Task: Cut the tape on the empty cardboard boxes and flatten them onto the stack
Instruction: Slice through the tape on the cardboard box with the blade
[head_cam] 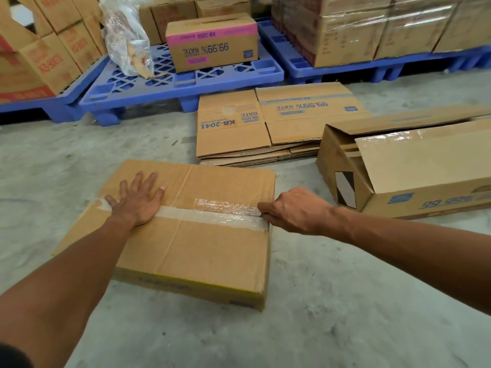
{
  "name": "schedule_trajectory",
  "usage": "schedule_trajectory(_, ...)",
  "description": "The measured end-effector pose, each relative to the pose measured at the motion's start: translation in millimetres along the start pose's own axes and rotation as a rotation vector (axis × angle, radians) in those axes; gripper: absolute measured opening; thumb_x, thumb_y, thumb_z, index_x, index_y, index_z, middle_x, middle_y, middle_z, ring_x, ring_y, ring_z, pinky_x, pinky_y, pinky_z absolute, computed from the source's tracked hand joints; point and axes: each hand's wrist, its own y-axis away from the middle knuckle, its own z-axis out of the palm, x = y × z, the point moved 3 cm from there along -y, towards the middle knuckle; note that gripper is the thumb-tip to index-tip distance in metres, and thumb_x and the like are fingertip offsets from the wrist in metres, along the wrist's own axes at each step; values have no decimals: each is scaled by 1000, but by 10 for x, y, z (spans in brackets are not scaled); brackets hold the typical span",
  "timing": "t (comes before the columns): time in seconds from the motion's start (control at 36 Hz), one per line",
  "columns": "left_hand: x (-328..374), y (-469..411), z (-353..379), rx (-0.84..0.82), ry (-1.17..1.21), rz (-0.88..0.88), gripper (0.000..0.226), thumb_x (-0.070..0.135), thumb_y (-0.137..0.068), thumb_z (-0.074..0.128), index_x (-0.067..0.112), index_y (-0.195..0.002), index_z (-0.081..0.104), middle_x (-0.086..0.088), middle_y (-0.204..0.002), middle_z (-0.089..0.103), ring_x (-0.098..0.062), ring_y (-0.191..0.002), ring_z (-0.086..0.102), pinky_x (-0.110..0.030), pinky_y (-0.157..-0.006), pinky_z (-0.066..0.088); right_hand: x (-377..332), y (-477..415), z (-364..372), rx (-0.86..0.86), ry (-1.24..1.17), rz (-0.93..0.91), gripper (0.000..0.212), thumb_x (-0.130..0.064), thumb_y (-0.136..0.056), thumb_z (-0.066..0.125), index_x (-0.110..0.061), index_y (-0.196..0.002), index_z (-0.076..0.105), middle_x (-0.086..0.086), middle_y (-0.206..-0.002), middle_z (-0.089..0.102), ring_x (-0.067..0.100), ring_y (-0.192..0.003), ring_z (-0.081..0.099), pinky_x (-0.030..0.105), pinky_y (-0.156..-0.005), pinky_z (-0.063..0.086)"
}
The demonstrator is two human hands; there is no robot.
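Observation:
A taped cardboard box (202, 243) sits on the concrete floor in front of me. A strip of clear tape (212, 212) runs across its top seam. My left hand (136, 201) presses flat on the left part of the top, fingers spread over the tape. My right hand (295, 211) is at the box's right edge, fingers curled at the end of the tape seam; whatever it grips is hidden inside the fist. A stack of flattened boxes (239, 134) lies on the floor just beyond.
An opened long box (398, 179) lies on its side to the right. Blue plastic pallets (186, 81) stand behind, bearing a pink-labelled box (212, 43), a plastic bag (125, 35) and stacked cartons (372, 27). Bare concrete floor spreads near me.

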Motion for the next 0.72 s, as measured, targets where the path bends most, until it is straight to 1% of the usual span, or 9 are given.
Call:
schedule_trajectory(0.06, 23, 22, 11, -2, -2, -24, 64, 74, -95, 14, 56, -154, -2, 16, -168, -12, -32, -156, -8, -70, -117, -4, 72, -13, 0, -7, 10, 6, 19, -38, -107, 38, -26, -92, 38, -9, -56, 30, 3, -42, 27, 21, -45, 14)
schedule_trajectory(0.14, 40, 37, -10, -34, -5, -51, 64, 74, -96, 14, 55, -154, -3, 16, -167, -15, -33, -155, -9, -71, -116, -3, 116, 14, 32, -38, -15, -30, 20, -38, -108, 35, -23, -99, 45, -9, -58, 31, 4, -43, 31, 21, -44, 19)
schedule_trajectory(0.28, -7, 87, -50, -45, -28, -52, 65, 74, -96, 13, 53, -155, -5, 16, -167, -14, -33, -156, -8, -68, -118, 0, 243, 163, 64, -39, -54, -37, 29, -43, -107, 26, -24, -108, 47, -2, -61, 49, 11, -43, 44, 26, -44, 33)
schedule_trajectory(0.36, -34, 157, -7, -9, -16, -60, 67, 75, -95, 10, 51, -156, -5, 15, -168, -13, -32, -156, -8, -65, -119, -2, 253, 319, 184, -139, -68, -30, 30, -43, -107, 30, -22, -110, 51, -2, -71, 61, 11, -49, 54, 28, -49, 47)
schedule_trajectory(0.42, -21, 223, 27, 14, 2, -77, 69, 74, -95, 9, 49, -157, -4, 14, -168, -12, -32, -156, -7, -64, -120, -3, 248, 466, 305, -186, -160, 50, 28, -40, -107, 35, -19, -107, 53, -1, -73, 62, 11, -50, 52, 30, -52, 46)
schedule_trajectory(0.5, 15, 353, 80, 90, 38, -114, 68, 71, -97, 10, 44, -159, 3, 9, -170, -5, -34, -156, -3, -63, -121, -2, 268, 589, 396, -121, -395, 225, 24, -37, -107, 38, -19, -97, 49, 0, -66, 56, 12, -48, 44, 31, -50, 37)
schedule_trajectory(0.56, 42, 461, 100, 133, 39, -122, 67, 68, -98, 11, 42, -160, 6, 7, -170, -1, -34, -156, 0, -62, -121, -1, 246, 573, 380, -45, -580, 312, 24, -37, -107, 37, -18, -95, 47, 1, -72, 62, 14, -50, 50, 31, -49, 41)
schedule_trajectory(0.64, 91, 579, 144, 155, 41, -126, 67, 65, -100, 13, 37, -161, 6, 4, -170, 0, -35, -156, 1, -62, -122, 0, 146, 417, 356, -18, -755, 357, 22, -41, -107, 33, -23, -100, 44, 1, -94, 73, 7, -55, 64, 17, -42, 47)
schedule_trajectory(0.72, 166, 689, 198, 163, 38, -147, 67, 63, -101, 16, 34, -161, 8, 3, -170, 1, -35, -155, 2, -60, -123, 0, 87, 243, 353, 5, -770, 363, 16, -43, -108, 28, -31, -99, 35, 5, -89, 73, 12, -61, 71, 14, -43, 47)
